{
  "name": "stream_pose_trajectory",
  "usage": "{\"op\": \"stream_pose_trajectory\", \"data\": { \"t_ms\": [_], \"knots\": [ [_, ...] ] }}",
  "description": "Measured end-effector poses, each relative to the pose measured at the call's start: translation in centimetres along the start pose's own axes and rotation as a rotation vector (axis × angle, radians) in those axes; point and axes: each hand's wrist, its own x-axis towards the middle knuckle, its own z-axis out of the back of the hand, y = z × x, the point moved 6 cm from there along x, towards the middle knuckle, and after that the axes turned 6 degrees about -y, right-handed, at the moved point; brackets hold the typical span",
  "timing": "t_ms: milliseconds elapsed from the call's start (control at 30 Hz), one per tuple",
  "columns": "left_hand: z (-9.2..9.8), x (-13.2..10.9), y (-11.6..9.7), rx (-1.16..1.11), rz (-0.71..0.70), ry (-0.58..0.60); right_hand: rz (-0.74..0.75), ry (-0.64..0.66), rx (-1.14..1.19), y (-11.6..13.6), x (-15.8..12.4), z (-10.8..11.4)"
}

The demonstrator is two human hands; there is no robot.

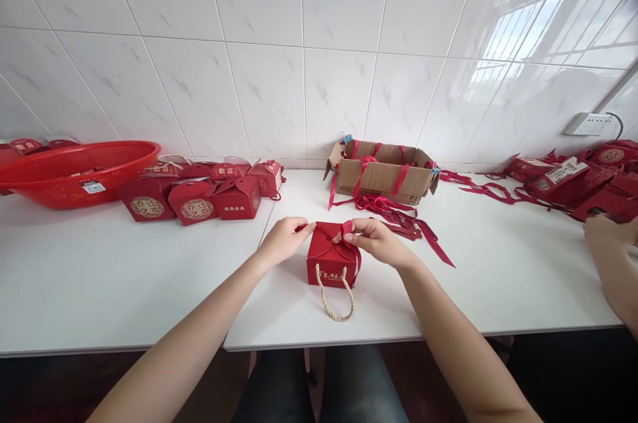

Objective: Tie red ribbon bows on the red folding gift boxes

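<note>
A small red gift box (319, 265) stands upright on the white table before me, its top flaps folded together. A twisted cream rope handle (335, 316) hangs from its near face onto the table. My left hand (289, 239) is closed, thumb and finger pinched at the box's back left top corner; what lies between them is too small to tell. My right hand (376, 240) pinches a red ribbon (347, 229) above the right side of the box top. Part of the ribbon trails down the box's right side.
A cardboard tray (369, 178) holding red ribbons stands near the tiled wall, with loose ribbons (389, 207) before it. Several red boxes (194, 202) and a red basket (64, 191) are at left. Another person's hands (611, 233) touch red boxes (605, 193) at far right.
</note>
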Motion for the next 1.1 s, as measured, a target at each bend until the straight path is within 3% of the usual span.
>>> {"op": "stream_pose_trajectory", "data": {
  "t_ms": [100,167,300,400,467,600,667,733,833,867,900,1000,1033,1100],
  "knots": [
    [0.5,-0.4,-0.6,0.018,-0.017,-0.020,0.002,-0.082,-0.060,0.5,0.3,-0.4],
    [1.1,-0.6,-1.9,0.024,-0.108,-0.030,-0.020,-0.149,-0.136,0.8,0.6,-0.5],
    [2.5,-1.3,-6.3,0.094,-0.509,-0.067,-0.159,-0.249,-0.227,0.8,1.4,-0.6],
    [2.2,-1.1,-8.6,0.175,-0.718,-0.002,-0.150,-0.233,-0.308,1.4,1.9,-0.8],
    [1.6,-0.1,-9.2,0.189,-0.719,0.047,-0.114,-0.174,-0.328,1.9,1.9,-1.0],
    [0.7,2.5,-8.5,0.158,-0.565,0.034,-0.078,0.026,-0.255,2.2,1.4,-1.5],
    [0.2,3.3,-7.8,0.193,-0.532,0.014,-0.064,0.030,-0.240,2.0,1.2,-1.4],
    [0.6,3.6,-7.3,0.267,-0.522,-0.127,-0.050,-0.023,-0.231,1.7,1.2,-1.2],
    [2.8,2.9,-6.6,0.257,-0.451,-0.416,-0.030,-0.098,-0.210,1.1,1.2,-1.2],
    [3.2,2.6,-6.4,0.206,-0.427,-0.408,-0.026,-0.116,-0.204,0.9,1.3,-1.3],
    [3.1,2.4,-6.3,0.147,-0.411,-0.328,-0.020,-0.133,-0.198,0.7,1.3,-1.3],
    [1.7,1.5,-5.8,-0.014,-0.364,0.062,-0.007,-0.194,-0.176,0.4,1.3,-1.2],
    [1.2,1.3,-5.6,-0.059,-0.339,0.138,-0.001,-0.220,-0.178,0.4,1.3,-1.1],
    [0.7,1.2,-5.0,-0.151,-0.284,0.153,0.018,-0.273,-0.204,0.4,1.4,-1.0]
  ]
}}
